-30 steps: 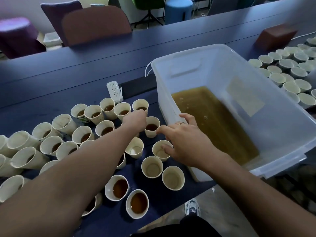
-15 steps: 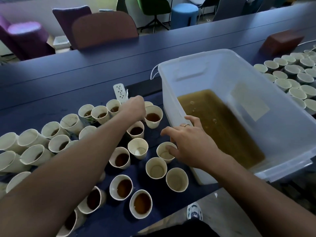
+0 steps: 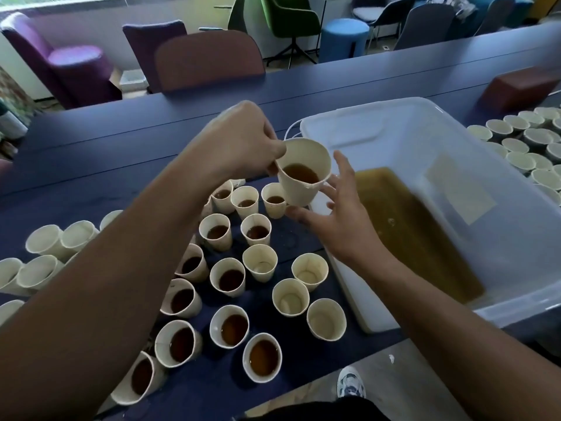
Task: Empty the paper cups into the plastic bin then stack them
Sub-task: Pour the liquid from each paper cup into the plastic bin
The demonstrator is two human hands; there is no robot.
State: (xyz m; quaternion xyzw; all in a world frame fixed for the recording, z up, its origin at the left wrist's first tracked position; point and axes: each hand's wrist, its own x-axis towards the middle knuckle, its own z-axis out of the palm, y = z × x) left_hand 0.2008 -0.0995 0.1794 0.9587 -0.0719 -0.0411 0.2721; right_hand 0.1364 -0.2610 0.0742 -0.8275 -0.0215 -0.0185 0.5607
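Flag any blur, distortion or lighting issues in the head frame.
Head view: wide-angle bowing curves the table edges; motion blur smears the plastic bin rim and the right hand; the left hand and its held cup are soft; both forearms are dark in the foreground; daylight from the back windows, no harsh glare; cups at right are blurry.

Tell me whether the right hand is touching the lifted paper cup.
Touching. The head view shows the right hand with its fingertips against the rim and side of the lifted paper cup, which the left hand holds.
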